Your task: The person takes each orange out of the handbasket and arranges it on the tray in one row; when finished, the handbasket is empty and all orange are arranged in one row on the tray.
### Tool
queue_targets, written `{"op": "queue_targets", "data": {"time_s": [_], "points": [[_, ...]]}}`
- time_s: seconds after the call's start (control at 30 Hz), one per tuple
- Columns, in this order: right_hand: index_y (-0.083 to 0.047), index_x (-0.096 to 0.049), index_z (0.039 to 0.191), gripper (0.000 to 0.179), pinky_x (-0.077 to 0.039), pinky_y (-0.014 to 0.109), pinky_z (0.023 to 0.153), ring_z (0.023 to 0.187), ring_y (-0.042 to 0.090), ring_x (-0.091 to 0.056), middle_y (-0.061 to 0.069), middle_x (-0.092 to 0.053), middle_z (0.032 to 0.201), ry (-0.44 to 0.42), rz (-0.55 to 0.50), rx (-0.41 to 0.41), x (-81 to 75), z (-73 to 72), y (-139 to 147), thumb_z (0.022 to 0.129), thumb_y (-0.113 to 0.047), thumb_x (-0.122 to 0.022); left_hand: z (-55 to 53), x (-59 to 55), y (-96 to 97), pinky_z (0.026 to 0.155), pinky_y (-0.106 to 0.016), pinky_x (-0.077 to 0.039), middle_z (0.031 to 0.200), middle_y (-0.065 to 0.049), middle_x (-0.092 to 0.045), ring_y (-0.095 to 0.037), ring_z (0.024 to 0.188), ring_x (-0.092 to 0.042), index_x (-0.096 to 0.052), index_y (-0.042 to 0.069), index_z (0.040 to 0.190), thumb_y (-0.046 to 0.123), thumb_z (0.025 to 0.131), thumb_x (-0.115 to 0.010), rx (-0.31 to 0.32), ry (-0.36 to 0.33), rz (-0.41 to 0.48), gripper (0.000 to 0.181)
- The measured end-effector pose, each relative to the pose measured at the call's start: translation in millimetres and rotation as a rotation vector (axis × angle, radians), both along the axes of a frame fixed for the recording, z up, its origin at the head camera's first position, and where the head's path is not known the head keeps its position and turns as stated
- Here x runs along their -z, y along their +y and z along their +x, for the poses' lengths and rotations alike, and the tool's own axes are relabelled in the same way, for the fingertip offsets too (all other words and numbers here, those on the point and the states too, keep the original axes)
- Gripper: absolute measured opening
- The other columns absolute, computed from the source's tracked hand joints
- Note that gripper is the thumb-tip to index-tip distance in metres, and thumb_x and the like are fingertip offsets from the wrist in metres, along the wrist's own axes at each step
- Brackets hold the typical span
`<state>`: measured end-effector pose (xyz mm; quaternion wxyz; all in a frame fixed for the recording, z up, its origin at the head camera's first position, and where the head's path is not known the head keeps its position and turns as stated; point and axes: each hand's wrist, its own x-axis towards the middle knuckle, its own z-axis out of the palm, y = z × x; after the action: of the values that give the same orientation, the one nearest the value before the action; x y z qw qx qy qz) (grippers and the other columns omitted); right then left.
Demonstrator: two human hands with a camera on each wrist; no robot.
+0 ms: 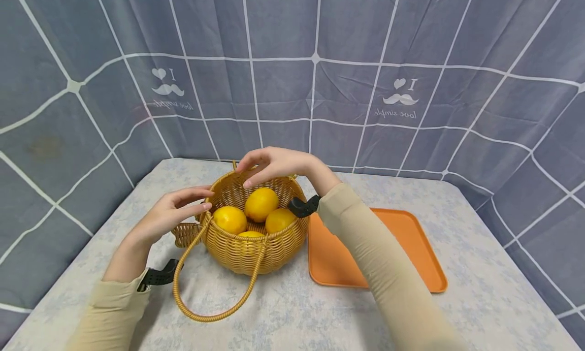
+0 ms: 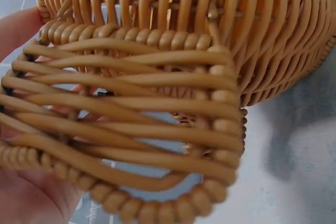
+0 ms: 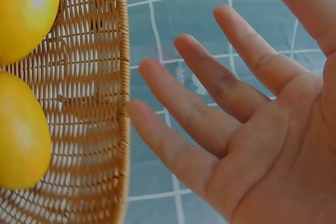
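A wicker basket (image 1: 237, 253) stands on the table with several yellow lemons (image 1: 261, 204) in it. Its hooped handle (image 1: 215, 318) hangs down at the front. My left hand (image 1: 166, 211) is at the basket's left rim, its straight fingertips overlapping the rim in the head view. In the left wrist view, a flat woven piece (image 2: 121, 114) on the basket's side covers part of this hand. Over the basket's far right rim hovers my right hand (image 1: 279, 163), holding nothing. The right wrist view shows its fingers (image 3: 189, 114) spread beside the basket wall, palm visible.
An orange tray (image 1: 333, 259) lies just right of the basket, partly under the right forearm. A patterned cloth (image 1: 292, 300) covers the table. Grey-blue curtains (image 1: 283, 87) with white lines close off the back and both sides. Each wrist wears a black strap (image 1: 162, 275).
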<state>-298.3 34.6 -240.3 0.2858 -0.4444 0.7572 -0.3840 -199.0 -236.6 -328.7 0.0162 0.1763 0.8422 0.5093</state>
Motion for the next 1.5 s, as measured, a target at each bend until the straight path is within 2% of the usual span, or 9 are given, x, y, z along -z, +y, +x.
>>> {"op": "queue_targets", "data": {"time_s": [0.13, 0.23, 0.37, 0.57, 0.67, 0.9, 1.07, 1.27, 1.5], "points": [[-0.002, -0.050, 0.130, 0.049, -0.042, 0.027, 0.095, 0.123, 0.023, -0.048, 0.012, -0.051, 0.132, -0.027, 0.032, -0.043, 7.3, -8.6, -9, 0.086, -0.017, -0.068, -1.5, 2.5, 0.8, 0.088, -0.020, -0.041, 0.141, -0.009, -0.044, -0.028, 0.128, -0.039, -0.057, 0.001, 0.125, 0.026, 0.093, -0.061, -0.013, -0.003, 0.014, 0.041], [-0.002, -0.048, 0.132, 0.052, -0.043, 0.033, 0.096, 0.123, 0.022, -0.047, 0.014, -0.048, 0.135, -0.107, 0.042, -0.064, 14.9, -14.0, -15, 0.086, -0.017, -0.068, -2.4, 3.4, 2.3, 0.094, -0.031, -0.040, 0.140, -0.010, -0.044, -0.029, 0.129, -0.039, -0.058, 0.001, 0.124, 0.026, 0.092, -0.062, -0.029, -0.008, 0.015, 0.041], [-0.001, -0.047, 0.133, 0.053, -0.043, 0.039, 0.096, 0.122, 0.021, -0.047, 0.014, -0.045, 0.139, -0.215, 0.057, -0.053, 29.7, -21.5, -20, 0.086, -0.014, -0.067, -4.5, 4.5, 5.9, 0.099, -0.047, -0.034, 0.140, -0.012, -0.045, -0.031, 0.129, -0.038, -0.059, 0.002, 0.122, 0.028, 0.091, -0.064, -0.051, -0.020, 0.024, 0.041], [-0.001, -0.049, 0.133, 0.054, -0.044, 0.035, 0.094, 0.120, 0.019, -0.047, 0.012, -0.044, 0.140, -0.243, 0.094, -0.027, 51.3, -27.2, -22, 0.085, -0.013, -0.069, -7.4, 8.6, 9.0, 0.101, -0.053, -0.032, 0.139, -0.014, -0.044, -0.033, 0.130, -0.037, -0.059, 0.002, 0.122, 0.027, 0.090, -0.065, -0.049, -0.032, 0.049, 0.041], [0.000, -0.048, 0.132, 0.054, -0.044, 0.031, 0.094, 0.122, 0.021, -0.045, 0.013, -0.044, 0.139, -0.233, 0.087, -0.041, 56.0, -27.7, -24, 0.084, -0.012, -0.069, -7.4, 8.6, 8.2, 0.101, -0.054, -0.032, 0.140, -0.013, -0.044, -0.034, 0.130, -0.036, -0.059, 0.002, 0.122, 0.028, 0.090, -0.065, -0.050, -0.038, 0.048, 0.041], [-0.005, -0.054, 0.127, 0.049, -0.041, 0.024, 0.094, 0.122, 0.024, -0.047, 0.009, -0.052, 0.132, -0.113, 0.085, -0.074, 62.5, -29.5, -33, 0.083, -0.016, -0.072, -6.6, 8.0, 4.2, 0.099, -0.051, -0.034, 0.139, -0.013, -0.045, -0.032, 0.129, -0.038, -0.059, 0.002, 0.121, 0.027, 0.091, -0.064, -0.062, -0.018, 0.034, 0.040], [-0.007, -0.058, 0.124, 0.046, -0.043, 0.025, 0.094, 0.117, 0.024, -0.053, 0.004, -0.055, 0.128, -0.120, 0.080, -0.093, 64.9, -28.3, -41, 0.081, -0.015, -0.074, -4.9, 8.4, 2.8, 0.099, -0.050, -0.035, 0.139, -0.014, -0.045, -0.032, 0.129, -0.038, -0.059, 0.001, 0.121, 0.027, 0.091, -0.064, -0.069, -0.010, 0.025, 0.040], [-0.009, -0.060, 0.124, 0.046, -0.044, 0.023, 0.092, 0.117, 0.025, -0.052, 0.000, -0.056, 0.126, -0.079, 0.111, -0.115, 64.8, -28.3, -47, 0.081, -0.015, -0.074, -4.6, 8.0, 2.3, 0.100, -0.053, -0.033, 0.139, -0.014, -0.044, -0.034, 0.129, -0.037, -0.059, 0.000, 0.121, 0.027, 0.091, -0.064, -0.069, -0.014, 0.031, 0.040], [-0.004, -0.059, 0.125, 0.045, -0.042, 0.022, 0.092, 0.119, 0.027, -0.050, 0.003, -0.056, 0.127, -0.039, 0.119, -0.153, 64.6, -28.4, -51, 0.083, -0.011, -0.073, -4.4, 7.9, 2.8, 0.100, -0.051, -0.034, 0.139, -0.015, -0.044, -0.034, 0.129, -0.038, -0.058, 0.000, 0.121, 0.026, 0.091, -0.064, -0.070, -0.012, 0.028, 0.041]]}}
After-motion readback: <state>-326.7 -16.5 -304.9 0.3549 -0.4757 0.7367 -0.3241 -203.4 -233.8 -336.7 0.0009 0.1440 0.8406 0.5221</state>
